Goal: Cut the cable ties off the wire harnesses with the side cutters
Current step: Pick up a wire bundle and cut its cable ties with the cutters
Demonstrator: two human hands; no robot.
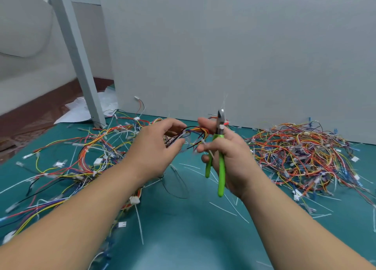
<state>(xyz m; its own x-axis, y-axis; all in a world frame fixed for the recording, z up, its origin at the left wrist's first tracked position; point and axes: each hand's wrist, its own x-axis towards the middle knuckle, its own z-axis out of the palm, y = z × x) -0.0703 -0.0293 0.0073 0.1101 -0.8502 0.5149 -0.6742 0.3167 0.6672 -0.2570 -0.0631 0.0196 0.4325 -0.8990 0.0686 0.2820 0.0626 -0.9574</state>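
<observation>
Harness point(200, 130) pinched in left hand point(156, 149) | right hand point(234, 153) grips side cutters point(222, 161) | wire heap point(301, 153) at right

A teal mat point(183, 239) bears tangled wire harnesses point(301, 153) left and right, loose white cable ties point(223, 209) strewn between.

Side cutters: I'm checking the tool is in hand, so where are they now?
In the head view, right of centre, the side cutters stand upright in the right hand, tips up, beside the wire harness that the left hand holds.
</observation>
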